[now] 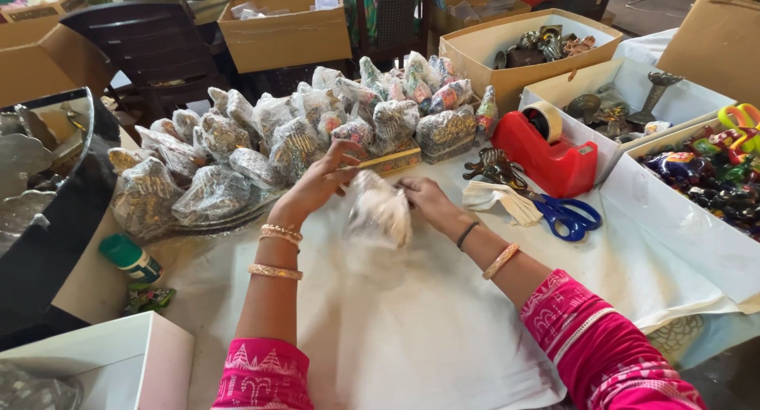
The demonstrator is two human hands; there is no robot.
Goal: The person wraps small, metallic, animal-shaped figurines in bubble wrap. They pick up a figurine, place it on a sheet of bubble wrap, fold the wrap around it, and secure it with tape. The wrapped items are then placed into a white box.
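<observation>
Both hands — left hand [321,180], right hand [423,202] — grip a blurred, clear-plastic-wrapped small bundle [380,212] above the white-papered table [412,331], near blue-handled scissors [566,214].

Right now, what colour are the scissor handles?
Blue; the scissors lie by the red tape dispenser, clearest in the head view.

both hands meet over a white-covered table [412,331], the left hand [321,180] and right hand [423,200] gripping a blurred clear bag [380,212] between them. behind it lies a heap of wrapped packets [277,133]. to the right sit a red tape dispenser [550,157], blue scissors [566,214] and a folded cloth [499,198]. a green-capped bottle [131,257] lies at the left. cardboard boxes [285,30] stand behind.
</observation>
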